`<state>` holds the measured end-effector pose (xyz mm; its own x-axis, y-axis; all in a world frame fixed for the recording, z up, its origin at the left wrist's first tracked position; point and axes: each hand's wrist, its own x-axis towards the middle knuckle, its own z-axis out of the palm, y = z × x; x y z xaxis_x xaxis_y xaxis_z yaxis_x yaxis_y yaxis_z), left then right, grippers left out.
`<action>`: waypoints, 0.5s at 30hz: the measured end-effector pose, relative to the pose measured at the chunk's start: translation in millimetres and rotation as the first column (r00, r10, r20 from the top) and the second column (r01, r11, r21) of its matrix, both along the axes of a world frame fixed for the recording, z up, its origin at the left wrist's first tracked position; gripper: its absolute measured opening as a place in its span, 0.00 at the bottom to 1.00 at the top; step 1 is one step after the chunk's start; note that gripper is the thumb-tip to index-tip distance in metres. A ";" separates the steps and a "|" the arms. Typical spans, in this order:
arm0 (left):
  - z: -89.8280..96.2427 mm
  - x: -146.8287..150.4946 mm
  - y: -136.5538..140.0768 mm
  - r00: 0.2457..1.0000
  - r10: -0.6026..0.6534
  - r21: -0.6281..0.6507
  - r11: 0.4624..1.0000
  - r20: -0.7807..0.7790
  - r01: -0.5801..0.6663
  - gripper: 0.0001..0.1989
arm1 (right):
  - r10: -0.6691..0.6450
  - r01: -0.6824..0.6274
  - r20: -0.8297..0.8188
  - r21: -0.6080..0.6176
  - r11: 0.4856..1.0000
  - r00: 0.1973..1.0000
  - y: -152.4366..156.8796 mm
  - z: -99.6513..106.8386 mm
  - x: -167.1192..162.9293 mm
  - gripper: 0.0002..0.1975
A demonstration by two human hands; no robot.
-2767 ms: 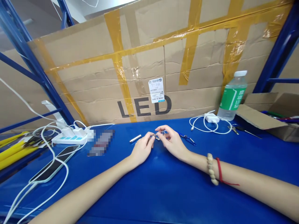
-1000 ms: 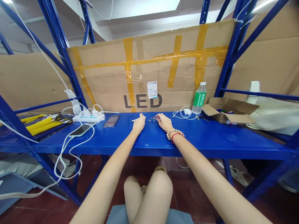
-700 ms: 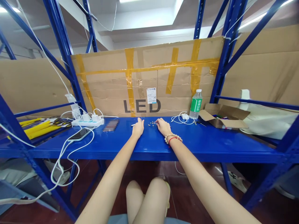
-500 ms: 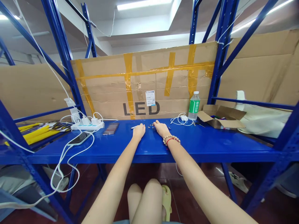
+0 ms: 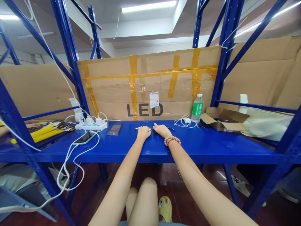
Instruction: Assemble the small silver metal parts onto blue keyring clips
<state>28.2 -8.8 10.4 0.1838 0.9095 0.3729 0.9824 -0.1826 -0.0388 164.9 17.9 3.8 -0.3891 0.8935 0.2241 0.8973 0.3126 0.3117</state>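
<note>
- Our left hand (image 5: 144, 132) lies knuckles up on the blue desk (image 5: 207, 147), fingers curled inward. From this view we cannot tell whether they pinch anything.
- Our right hand (image 5: 161, 130) lies just to its right, also knuckles up, fingers bent toward the far side. Its grip is likewise hidden, so we cannot tell whether it holds anything.
- The small metal parts (image 5: 152, 128) sit in the narrow gap between the two hands, at the fingertips. They are too small to identify individually.
- A slim silver cylinder (image 5: 138, 128) lies just beyond the left hand, on its far-left side, near but apparently not touching.
- Handling advice, as a judgement: keep both wrists resting on the desk for support, work the parts low over the surface so a dropped piece stays close, and move only the fingertips.
- Keep the parts away from the near edge of the desk; anything rolling off would fall to the floor.
- A white cable (image 5: 182, 122) and a water bottle (image 5: 198, 108) stand well apart to the far right; a power strip (image 5: 91, 126) lies to the far left.
</note>
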 end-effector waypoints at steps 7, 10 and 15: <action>2.6 6.0 -6.3 0.966 -0.197 -0.032 0.980 -0.167 0.195 0.15 | 0.052 -0.048 -0.106 0.042 0.998 0.993 -15.9 -9.3 12.2 0.35; 3.9 8.0 -8.7 0.941 -0.260 -0.054 0.966 -0.217 0.254 0.15 | 0.099 -0.092 -0.140 0.055 0.994 0.985 -38.2 -24.7 28.0 0.34; 4.3 6.0 -10.5 0.945 -0.248 -0.036 0.969 -0.213 0.246 0.17 | 0.124 -0.113 -0.170 0.073 0.991 0.978 -49.4 -31.8 33.0 0.33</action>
<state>34.2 -19.3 14.7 0.4775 0.8287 0.2918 0.8753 -0.4198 -0.2402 197.9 -31.5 -28.0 -0.4419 0.8252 0.3517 0.8971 0.4050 0.1769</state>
